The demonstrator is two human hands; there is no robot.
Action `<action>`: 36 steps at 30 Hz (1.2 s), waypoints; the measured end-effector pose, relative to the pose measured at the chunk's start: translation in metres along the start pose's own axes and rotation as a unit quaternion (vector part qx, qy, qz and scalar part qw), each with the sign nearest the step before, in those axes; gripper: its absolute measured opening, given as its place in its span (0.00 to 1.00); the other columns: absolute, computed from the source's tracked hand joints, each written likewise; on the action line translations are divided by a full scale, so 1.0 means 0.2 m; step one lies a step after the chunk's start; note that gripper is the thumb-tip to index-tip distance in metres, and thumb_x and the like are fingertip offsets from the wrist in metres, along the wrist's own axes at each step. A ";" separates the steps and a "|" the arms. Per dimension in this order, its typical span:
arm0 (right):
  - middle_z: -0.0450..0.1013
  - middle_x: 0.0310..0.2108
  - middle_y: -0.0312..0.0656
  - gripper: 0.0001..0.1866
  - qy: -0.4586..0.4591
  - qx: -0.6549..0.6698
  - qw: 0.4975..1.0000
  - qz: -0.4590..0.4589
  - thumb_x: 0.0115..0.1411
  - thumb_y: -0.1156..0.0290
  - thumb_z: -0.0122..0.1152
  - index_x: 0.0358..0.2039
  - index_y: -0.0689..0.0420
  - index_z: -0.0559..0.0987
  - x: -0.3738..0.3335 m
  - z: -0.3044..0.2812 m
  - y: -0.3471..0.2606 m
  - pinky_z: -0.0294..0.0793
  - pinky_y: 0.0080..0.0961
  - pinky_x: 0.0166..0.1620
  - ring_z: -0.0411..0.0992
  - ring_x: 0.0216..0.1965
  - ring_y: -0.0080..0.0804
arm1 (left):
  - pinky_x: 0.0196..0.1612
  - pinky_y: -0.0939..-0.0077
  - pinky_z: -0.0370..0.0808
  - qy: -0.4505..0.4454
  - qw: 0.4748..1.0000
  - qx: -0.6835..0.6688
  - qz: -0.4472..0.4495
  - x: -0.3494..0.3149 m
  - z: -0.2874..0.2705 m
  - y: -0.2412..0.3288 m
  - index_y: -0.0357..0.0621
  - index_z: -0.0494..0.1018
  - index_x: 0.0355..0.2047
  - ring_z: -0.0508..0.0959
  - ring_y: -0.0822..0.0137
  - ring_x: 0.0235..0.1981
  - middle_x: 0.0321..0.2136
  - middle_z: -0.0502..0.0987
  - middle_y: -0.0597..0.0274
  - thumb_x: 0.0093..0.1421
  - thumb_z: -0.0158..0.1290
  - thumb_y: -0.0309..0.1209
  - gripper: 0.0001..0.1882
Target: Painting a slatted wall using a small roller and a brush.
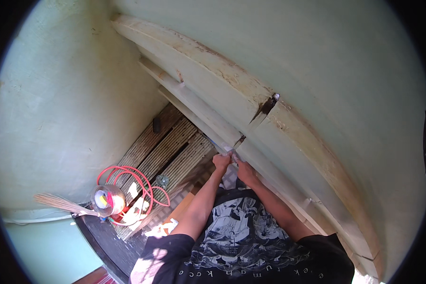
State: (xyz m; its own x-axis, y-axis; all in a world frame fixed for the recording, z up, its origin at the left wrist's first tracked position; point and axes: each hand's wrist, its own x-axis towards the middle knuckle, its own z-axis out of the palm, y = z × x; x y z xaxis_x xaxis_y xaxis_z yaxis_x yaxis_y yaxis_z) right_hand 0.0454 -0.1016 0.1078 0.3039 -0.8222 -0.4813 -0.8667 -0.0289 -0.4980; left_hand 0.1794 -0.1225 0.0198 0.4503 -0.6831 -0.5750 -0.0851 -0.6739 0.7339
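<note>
In front of my body, both hands are close together at the edge of a long pale ledge. My left hand is closed, its fingers curled beside the ledge. Just to its right, my right hand is also closed, with the thumb side toward the left hand. A small greyish flat piece sticks up at the fingertips; its kind is too small to tell. A dark gap breaks the ledge just beyond my hands. What lies inside the left fist is hidden.
Higher up runs a thicker worn beam with a dark broken gap. At the left are a slatted bench, a coiled red hose, a clear round container, a stick broom and a dark tabletop.
</note>
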 end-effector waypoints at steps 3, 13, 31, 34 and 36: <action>0.64 0.55 0.56 0.25 0.034 0.014 0.999 0.006 0.61 0.74 0.41 0.60 0.48 0.65 0.06 0.06 0.05 0.62 0.42 0.58 0.62 0.57 0.53 | 0.28 0.73 0.74 0.026 0.997 0.066 0.034 0.02 0.01 0.02 0.42 0.78 0.14 0.78 0.69 0.18 0.14 0.78 0.62 0.49 0.62 0.48 0.21; 0.75 0.32 0.57 0.37 0.122 -0.020 0.991 -0.059 0.51 0.77 0.52 0.63 0.39 0.60 0.11 0.20 0.15 0.74 0.46 0.40 0.75 0.35 0.55 | 0.29 0.71 0.75 0.019 0.993 0.092 0.072 0.05 0.01 0.00 0.42 0.78 0.14 0.78 0.69 0.19 0.14 0.78 0.61 0.49 0.62 0.47 0.21; 0.75 0.35 0.58 0.24 0.139 0.014 0.988 -0.061 0.56 0.78 0.44 0.54 0.51 0.71 0.10 0.11 0.05 0.73 0.47 0.42 0.74 0.39 0.56 | 0.32 0.75 0.76 -0.062 0.995 0.070 -0.018 0.07 -0.05 0.04 0.41 0.78 0.13 0.80 0.70 0.22 0.16 0.79 0.60 0.47 0.62 0.49 0.22; 0.73 0.38 0.60 0.26 0.182 0.031 0.980 -0.080 0.53 0.80 0.46 0.55 0.53 0.70 0.13 0.15 0.09 0.71 0.45 0.46 0.73 0.43 0.56 | 0.32 0.75 0.75 -0.045 0.992 0.114 -0.010 0.13 -0.05 0.03 0.42 0.78 0.13 0.80 0.69 0.22 0.16 0.79 0.60 0.48 0.62 0.48 0.21; 0.72 0.43 0.61 0.28 0.106 0.042 0.992 -0.057 0.52 0.81 0.46 0.56 0.54 0.69 0.12 0.12 0.02 0.70 0.44 0.49 0.71 0.46 0.56 | 0.31 0.75 0.75 -0.022 0.989 0.144 -0.001 0.25 -0.06 -0.07 0.42 0.78 0.13 0.80 0.69 0.22 0.15 0.79 0.61 0.48 0.62 0.47 0.20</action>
State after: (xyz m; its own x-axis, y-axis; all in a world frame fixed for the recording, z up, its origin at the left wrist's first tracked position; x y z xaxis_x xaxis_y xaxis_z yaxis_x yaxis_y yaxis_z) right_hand 0.0588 -0.1076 0.0778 0.3014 -0.9173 -0.2601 -0.7924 -0.0892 -0.6034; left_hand 0.2148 -0.1446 -0.0143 0.4121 -0.6892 -0.5960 -0.3361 -0.7230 0.6036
